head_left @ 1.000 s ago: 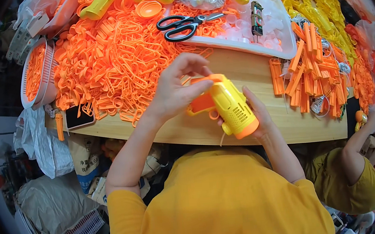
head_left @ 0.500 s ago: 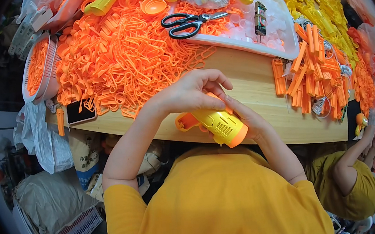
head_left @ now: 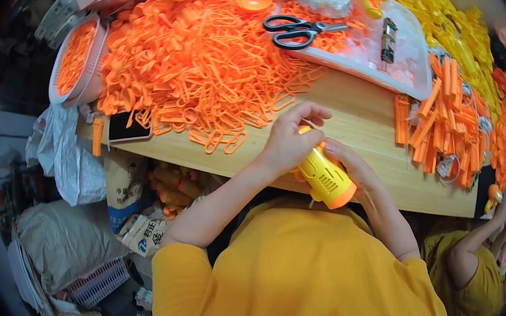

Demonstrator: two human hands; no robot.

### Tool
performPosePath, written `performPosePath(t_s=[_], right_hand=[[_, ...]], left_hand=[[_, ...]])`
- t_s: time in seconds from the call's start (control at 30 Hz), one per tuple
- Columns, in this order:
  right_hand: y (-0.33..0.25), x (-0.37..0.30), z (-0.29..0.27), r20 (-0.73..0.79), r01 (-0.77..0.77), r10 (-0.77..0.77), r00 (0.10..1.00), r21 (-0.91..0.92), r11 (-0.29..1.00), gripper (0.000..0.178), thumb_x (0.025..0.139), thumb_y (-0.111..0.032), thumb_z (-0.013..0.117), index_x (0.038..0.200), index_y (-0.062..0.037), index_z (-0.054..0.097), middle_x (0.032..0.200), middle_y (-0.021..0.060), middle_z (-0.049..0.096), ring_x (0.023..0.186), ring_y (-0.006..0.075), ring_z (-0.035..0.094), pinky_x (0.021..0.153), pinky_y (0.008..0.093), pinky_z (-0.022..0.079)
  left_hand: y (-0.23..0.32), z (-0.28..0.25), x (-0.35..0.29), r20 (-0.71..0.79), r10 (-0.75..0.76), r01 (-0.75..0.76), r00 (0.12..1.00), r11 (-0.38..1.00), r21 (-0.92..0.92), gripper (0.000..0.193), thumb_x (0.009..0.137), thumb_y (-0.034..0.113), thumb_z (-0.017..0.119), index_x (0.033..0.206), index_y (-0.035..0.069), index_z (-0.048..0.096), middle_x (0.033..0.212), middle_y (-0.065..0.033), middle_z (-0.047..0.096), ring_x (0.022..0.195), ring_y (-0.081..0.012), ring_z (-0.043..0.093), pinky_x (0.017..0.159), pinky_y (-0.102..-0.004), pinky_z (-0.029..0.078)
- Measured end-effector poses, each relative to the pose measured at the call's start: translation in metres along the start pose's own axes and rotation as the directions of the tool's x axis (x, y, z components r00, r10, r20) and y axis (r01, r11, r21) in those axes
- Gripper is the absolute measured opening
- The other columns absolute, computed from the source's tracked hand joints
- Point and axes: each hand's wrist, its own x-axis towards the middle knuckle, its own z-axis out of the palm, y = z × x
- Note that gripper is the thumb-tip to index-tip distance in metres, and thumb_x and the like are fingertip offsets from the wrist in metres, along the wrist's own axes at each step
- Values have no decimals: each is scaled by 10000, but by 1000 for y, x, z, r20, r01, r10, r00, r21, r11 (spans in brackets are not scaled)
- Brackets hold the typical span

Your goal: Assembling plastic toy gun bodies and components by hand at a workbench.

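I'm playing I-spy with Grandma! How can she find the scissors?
Start at the wooden table and find the white tray on its far side. The scissors lie over the tray's left end, pointing right. Two black handles set them apart from the orange pile and whitish pieces.

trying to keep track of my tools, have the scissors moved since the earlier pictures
No. The black-handled scissors keep their place against the white tray, lying at its left end with blades pointing right; the view itself has shifted.
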Motion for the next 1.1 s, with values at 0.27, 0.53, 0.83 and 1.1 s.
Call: performPosePath(t_s=[0.27, 0.53, 0.83, 1.1], right_hand=[[1, -7, -5, -38, 91, -87, 995, 107, 990, 619, 902, -478, 450, 1325, -26, 422, 1072, 250, 605, 867, 325, 649, 682, 405, 551], [-7, -1, -7, -130, 229, -209, 969, 163, 960, 603, 889, -481, 441, 1285, -27, 459, 988, 256, 604, 766, 319, 636, 654, 373, 542], [-9, -1, -11, -128, 260, -242, 962, 152, 954, 586, 892, -480, 435, 1264, -29, 475, 989, 252, 602, 767, 305, 634, 652, 365, 541], [-11, -1, -20, -175, 304, -275, 945, 173, 937, 582, 894, -486, 436, 1260, -36, 479, 989, 240, 596, 796, 303, 628, 652, 362, 542]], left_hand=[[-4, -71, -53, -375, 294, -26, 879, 815, 579, 230, 769, 199, 742, 810, 47, 574, 737, -33, 537, 670, -126, 547, 579, -280, 446], [-36, -108, -74, -388, 277, 207, 879, 513, 833, 366, 723, 289, 746, 633, 57, 478, 622, -65, 481, 565, -242, 520, 519, -370, 418], [-22, -114, -53, -364, 162, 236, 917, 515, 824, 304, 739, 301, 721, 685, 50, 558, 679, -91, 579, 651, -294, 598, 582, -406, 471], [19, -145, -58, -309, -60, 279, 949, 615, 737, 261, 729, 262, 722, 728, 34, 594, 714, -100, 614, 641, -246, 608, 597, -360, 481]])
